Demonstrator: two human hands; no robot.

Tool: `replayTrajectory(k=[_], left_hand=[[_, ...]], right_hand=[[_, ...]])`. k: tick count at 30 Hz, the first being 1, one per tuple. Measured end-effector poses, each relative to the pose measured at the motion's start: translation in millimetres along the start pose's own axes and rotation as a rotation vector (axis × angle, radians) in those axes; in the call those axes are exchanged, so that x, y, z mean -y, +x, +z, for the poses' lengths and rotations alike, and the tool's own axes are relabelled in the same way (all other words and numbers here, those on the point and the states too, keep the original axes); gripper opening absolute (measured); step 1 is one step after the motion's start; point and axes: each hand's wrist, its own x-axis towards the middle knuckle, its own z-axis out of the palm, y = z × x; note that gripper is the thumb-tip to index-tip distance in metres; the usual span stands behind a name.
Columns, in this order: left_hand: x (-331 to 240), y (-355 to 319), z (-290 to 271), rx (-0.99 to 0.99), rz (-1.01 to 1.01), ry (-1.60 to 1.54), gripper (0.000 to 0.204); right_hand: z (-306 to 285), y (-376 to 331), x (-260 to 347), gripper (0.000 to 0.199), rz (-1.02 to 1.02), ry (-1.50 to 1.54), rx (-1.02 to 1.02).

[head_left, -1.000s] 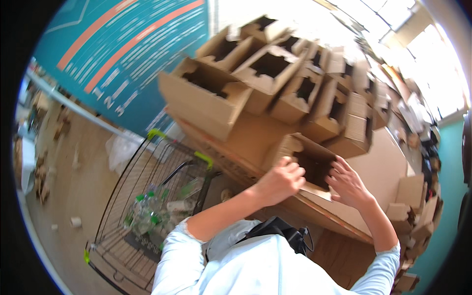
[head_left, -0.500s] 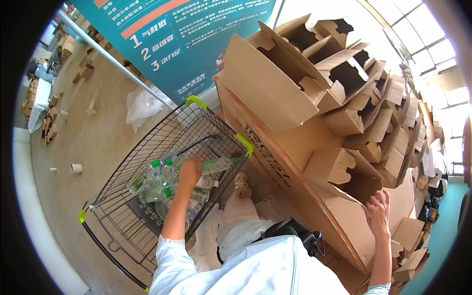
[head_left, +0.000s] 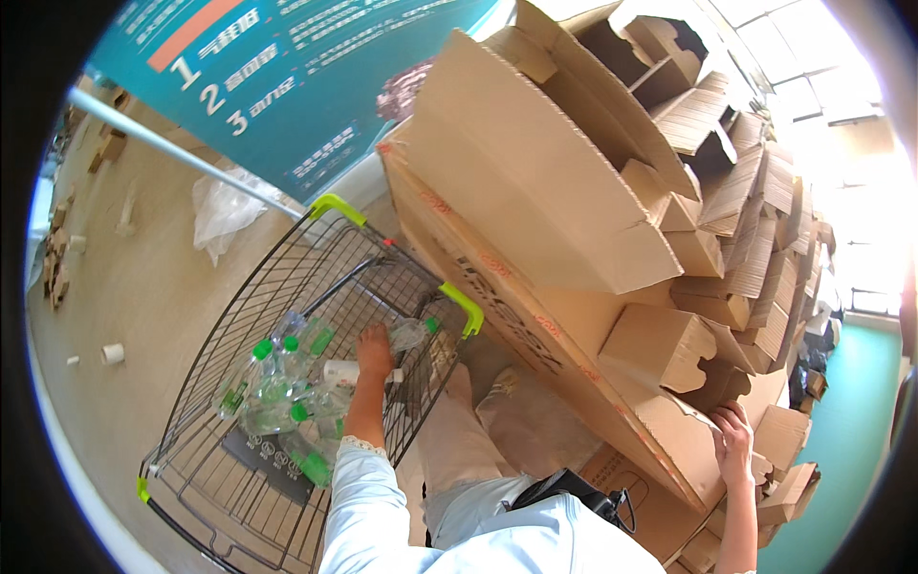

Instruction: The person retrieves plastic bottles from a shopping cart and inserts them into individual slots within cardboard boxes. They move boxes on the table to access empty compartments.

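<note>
We find the left hand (head_left: 374,346) reaching down into the wire shopping cart (head_left: 239,316), fingers curled loosely over a clear plastic bottle (head_left: 413,332) lying near the cart's handle end; whether the grip is fully closed we cannot tell, as the fingers are hidden beneath the back of the hand. The left forearm runs straight down from the light-blue sleeve (head_left: 368,488), with its lace-trimmed cuff, to the wrist, well extended. Just beside this hand, on the cart floor, lies a heap of empty clear bottles with green caps (head_left: 282,392). The right hand (head_left: 732,442) is raised at the person's right side, fingers spread and laid flat against the edge of a large cardboard sheet (head_left: 535,316) that leans beside the cart; it touches the board without grasping it. Above and behind that sheet stands a tall stack of open cardboard boxes (head_left: 698,191). A teal poster board (head_left: 287,86) stands beyond the cart, and crumpled clear plastic (head_left: 225,210) lies on the floor (head_left: 124,297).
</note>
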Motion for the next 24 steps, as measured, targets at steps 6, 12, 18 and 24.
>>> replayTrajectory(k=[6, 12, 18, 24], left_hand=[[-9.2, 21.7, -11.8, 0.133, -0.075, 0.055, 0.087], [18.7, -40.5, -62.8, -0.139, -0.174, -0.328, 0.094], [39.9, -88.1, -156.4, -0.61, -0.222, -0.788, 0.087], [-168.7, -132.0, -362.9, -0.647, 0.801, -1.639, 0.08]], right_hand=[[5.5, -9.8, -2.2, 0.027, -0.036, -0.015, -0.03], [6.0, -18.4, -3.4, 0.028, -0.076, -0.012, -0.02], [13.3, -33.9, -14.5, 0.023, -0.126, -0.089, 0.022], [11.4, -28.0, -21.0, 0.01, -0.186, 0.004, -0.002]])
